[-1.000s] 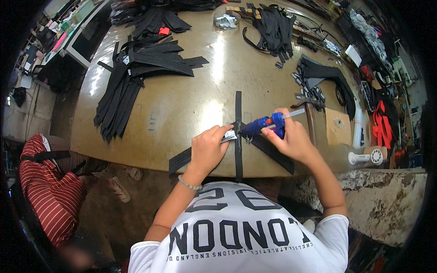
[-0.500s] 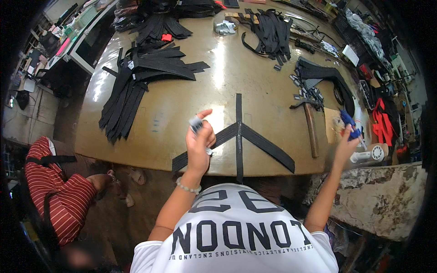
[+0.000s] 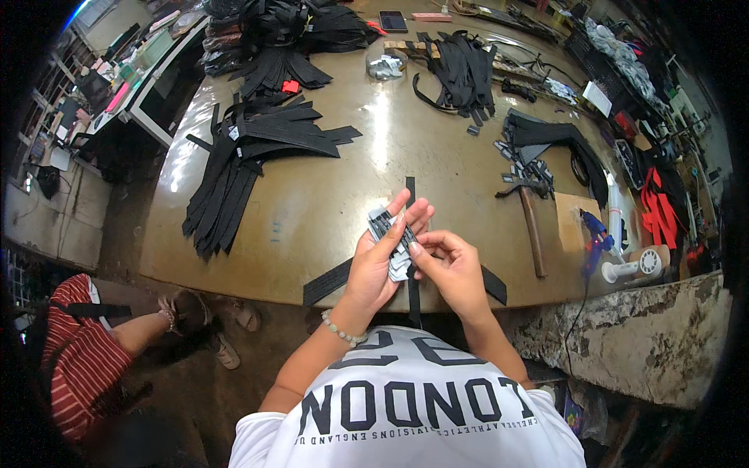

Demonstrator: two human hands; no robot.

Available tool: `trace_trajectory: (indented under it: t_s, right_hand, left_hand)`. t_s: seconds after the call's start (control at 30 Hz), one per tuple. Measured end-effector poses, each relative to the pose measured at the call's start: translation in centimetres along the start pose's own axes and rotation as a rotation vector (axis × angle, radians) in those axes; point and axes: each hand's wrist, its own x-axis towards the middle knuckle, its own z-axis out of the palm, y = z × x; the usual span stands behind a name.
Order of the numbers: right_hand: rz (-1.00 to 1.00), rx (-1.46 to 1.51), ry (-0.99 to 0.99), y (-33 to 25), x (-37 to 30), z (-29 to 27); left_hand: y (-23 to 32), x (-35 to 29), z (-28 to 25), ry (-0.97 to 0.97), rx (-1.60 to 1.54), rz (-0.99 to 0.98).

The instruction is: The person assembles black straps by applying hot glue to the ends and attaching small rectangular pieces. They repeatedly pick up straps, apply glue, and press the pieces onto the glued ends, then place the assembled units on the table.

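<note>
Both hands grip small labels over a cluttered glossy worktable.

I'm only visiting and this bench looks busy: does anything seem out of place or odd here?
Nothing looks broken or spilled. The left hand holds a small stack of grey pieces and the right hand picks at it. Black strips lie loosely heaped on the table; a hammer rests flat.

Strap workshop: hammer, cut strips.

Head camera looks steeply down onto worktable.
</note>
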Motion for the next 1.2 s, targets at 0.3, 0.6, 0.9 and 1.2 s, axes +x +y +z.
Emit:
trace_trajectory:
  t_s: [0.3,0.6,0.9,1.2]
  right_hand:
    - [-0.955,-0.927,0.146,-0.9,1.3,-1.9]
    - [-0.908,-0.773,0.338,0.3,0.6,-1.9]
    - [-0.218,0.462,-0.004,2.5,-0.1,-0.3]
    - [-0.301,-0.350,-0.080,-2.2,-0.6,-2.7]
  left_hand:
    - [1.0,-0.8,-3.0,0.056,0.203,-0.136]
    - [0.9,-1.0,-0.6,0.103,0.438,-0.146]
    - [0.7,-0.9,-0.5,0.045,0.462,-0.207]
    - [2.4,-1.6,0.2,-0.036,0.951,0.024]
